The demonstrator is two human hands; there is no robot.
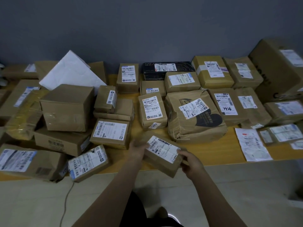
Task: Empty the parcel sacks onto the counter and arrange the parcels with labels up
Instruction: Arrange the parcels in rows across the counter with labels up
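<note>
- Parcels [127, 86] lie all over the yellow desk [213, 154], and most of them are brown boxes.
- On the right side they sit in neat rows with white labels [151, 106] facing up.
- On the left side they are piled on each other, and a plain brown box [65, 107] sits on top of the pile.
- A small brown parcel [161, 153] is at the near edge of the desk, with its label up.
- The left hand [139, 150] holds its left end.
- The right hand [191, 163] holds its right end, fingers curled round the corner.
- A white soft bag [72, 74] leans at the back left.
- A black box [167, 69] sits by the grey wall [147, 30].
- A thin cable [65, 203] runs down to the pale floor [229, 185].
</note>
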